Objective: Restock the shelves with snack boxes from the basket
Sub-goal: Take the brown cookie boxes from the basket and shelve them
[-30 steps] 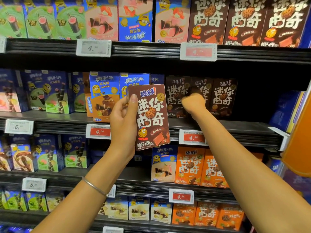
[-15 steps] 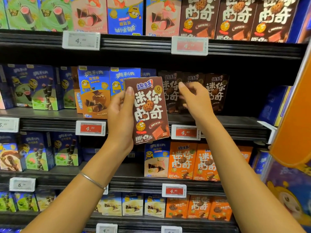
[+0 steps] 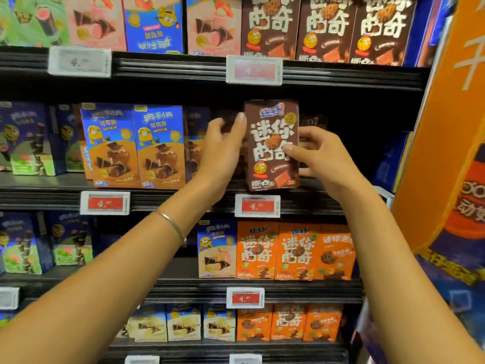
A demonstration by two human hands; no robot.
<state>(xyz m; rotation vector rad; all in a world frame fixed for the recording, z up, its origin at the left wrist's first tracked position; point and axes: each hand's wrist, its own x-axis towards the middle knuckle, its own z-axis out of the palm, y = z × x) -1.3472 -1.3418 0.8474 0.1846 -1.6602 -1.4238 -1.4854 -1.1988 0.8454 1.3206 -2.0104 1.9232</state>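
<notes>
A brown snack box [image 3: 273, 145] with white characters stands upright at the front of the second shelf [image 3: 309, 198], its base at the shelf's lip. My left hand [image 3: 223, 151] holds its left edge, thumb near the top corner. My right hand [image 3: 317, 156] grips its right edge, thumb across the front. More brown boxes stand in shadow behind it, mostly hidden. The basket is out of view.
Blue-and-brown boxes [image 3: 133, 145] stand to the left on the same shelf. Orange boxes [image 3: 296, 250] fill the shelf below, brown ones [image 3: 325, 27] the shelf above. Price tags [image 3: 257, 206] line the edges. An orange display [image 3: 446, 143] juts out at right.
The brown box has moved right and back onto the second shelf. My right hand came off the shelved boxes and took hold of its right edge.
</notes>
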